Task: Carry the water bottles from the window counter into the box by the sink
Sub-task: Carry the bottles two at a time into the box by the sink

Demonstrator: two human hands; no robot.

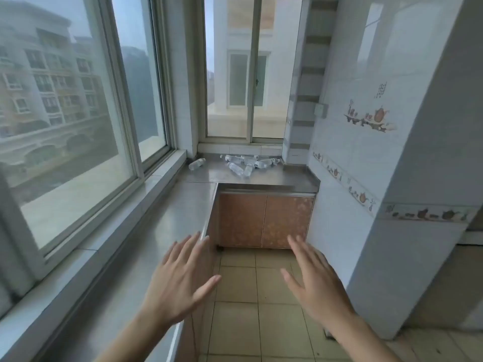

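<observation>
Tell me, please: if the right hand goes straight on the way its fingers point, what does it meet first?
Probably the cabinet doors under the far counter. The right hand is open, fingers toward them, with only bare floor between. Depth is unclear, so this is a guess.

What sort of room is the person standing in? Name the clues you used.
Probably a home kitchen or utility balcony: a steel counter runs under the windows, cupboard doors sit below, and the wall tiles carry teapot pictures.

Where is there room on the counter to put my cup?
The long counter beside the window is bare. Free steel also lies between the lone bottle and the bottle pile. The back right corner is crowded.
</observation>
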